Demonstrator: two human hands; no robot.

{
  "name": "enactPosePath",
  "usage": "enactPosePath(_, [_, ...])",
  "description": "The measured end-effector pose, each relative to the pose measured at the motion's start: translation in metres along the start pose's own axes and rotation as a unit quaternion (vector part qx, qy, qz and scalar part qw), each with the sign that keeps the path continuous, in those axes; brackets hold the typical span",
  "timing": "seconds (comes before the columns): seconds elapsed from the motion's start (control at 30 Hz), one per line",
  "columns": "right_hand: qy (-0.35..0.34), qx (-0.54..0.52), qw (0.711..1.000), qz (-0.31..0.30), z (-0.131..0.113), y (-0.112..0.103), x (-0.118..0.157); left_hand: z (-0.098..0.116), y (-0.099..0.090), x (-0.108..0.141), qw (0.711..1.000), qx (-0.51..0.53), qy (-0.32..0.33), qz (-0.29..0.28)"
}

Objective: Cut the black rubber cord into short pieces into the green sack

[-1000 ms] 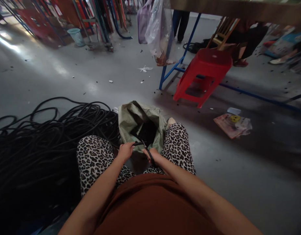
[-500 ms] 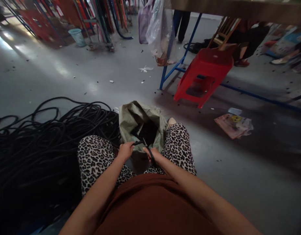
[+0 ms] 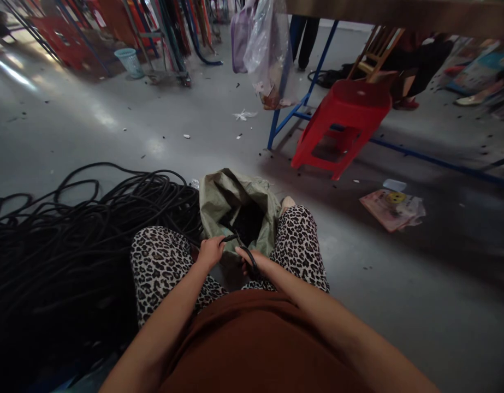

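L of the knees [image 3: 158,251], blk cord pile [image 3: 132,207]; betw them, sack [image 3: 214,199], mouth open. L hand [image 3: 211,252] clamped on 1 cord end [image 3: 229,238] by sack; R hand [image 3: 260,262] wrapped round blk tool [image 3: 250,257], prob scissors. Reads as cutting step; next likely needs tool lined up on cord.

The grey floor [image 3: 153,123] carries heaped black cord [image 3: 124,218], a sack [image 3: 214,204], a stool [image 3: 348,109].
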State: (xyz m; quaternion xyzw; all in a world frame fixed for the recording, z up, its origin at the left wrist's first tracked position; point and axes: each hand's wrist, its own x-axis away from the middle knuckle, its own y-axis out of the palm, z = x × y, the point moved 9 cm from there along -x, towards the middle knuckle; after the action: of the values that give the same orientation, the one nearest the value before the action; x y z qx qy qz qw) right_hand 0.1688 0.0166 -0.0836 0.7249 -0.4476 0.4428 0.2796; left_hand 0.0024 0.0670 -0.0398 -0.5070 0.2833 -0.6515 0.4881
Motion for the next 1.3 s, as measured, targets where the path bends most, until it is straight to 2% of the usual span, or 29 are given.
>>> enactPosePath(0.4, [-0.024,-0.001,1.000,-0.015,-0.002,0.002,0.001,0.001,0.007,-0.001,0.999,0.009,0.032,0.008])
enactPosePath(0.57, [-0.012,0.008,1.000,-0.005,0.002,0.000,-0.004,0.002,0.008,-0.001,0.999,0.003,0.037,0.003])
enactPosePath(0.93, [-0.033,0.049,0.998,0.006,0.004,-0.003,-0.014,0.005,0.006,0.002,0.999,0.019,0.048,0.001])
enactPosePath(1.3, [-0.038,0.067,0.997,0.016,0.003,-0.005,-0.013,0.009,0.010,0.003,0.997,-0.013,0.063,-0.033])
